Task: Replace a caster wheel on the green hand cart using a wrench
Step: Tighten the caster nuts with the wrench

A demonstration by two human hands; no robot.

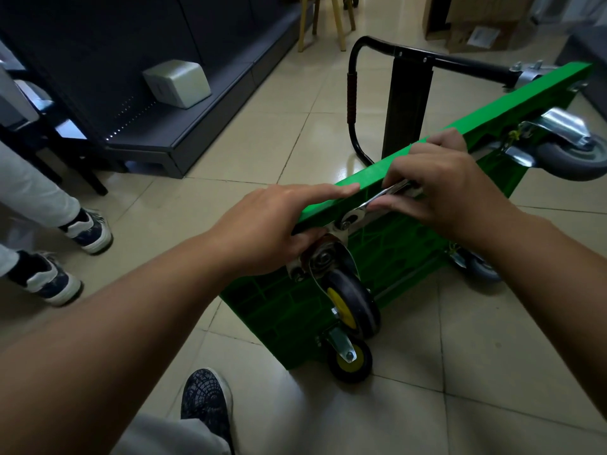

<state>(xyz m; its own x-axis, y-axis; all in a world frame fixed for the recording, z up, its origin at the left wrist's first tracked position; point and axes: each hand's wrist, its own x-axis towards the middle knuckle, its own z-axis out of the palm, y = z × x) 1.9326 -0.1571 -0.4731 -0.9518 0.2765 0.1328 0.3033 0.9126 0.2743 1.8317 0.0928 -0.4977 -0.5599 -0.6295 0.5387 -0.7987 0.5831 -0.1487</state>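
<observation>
On tiled floor (262, 126), green cart (279, 310) stands edgewise.

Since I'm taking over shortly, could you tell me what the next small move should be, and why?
Probably a short swing of the wrench with the right hand: its head already sits on a bolt at the caster plate, and the left hand holds the cart edge. Which direction, I cannot tell.
</observation>
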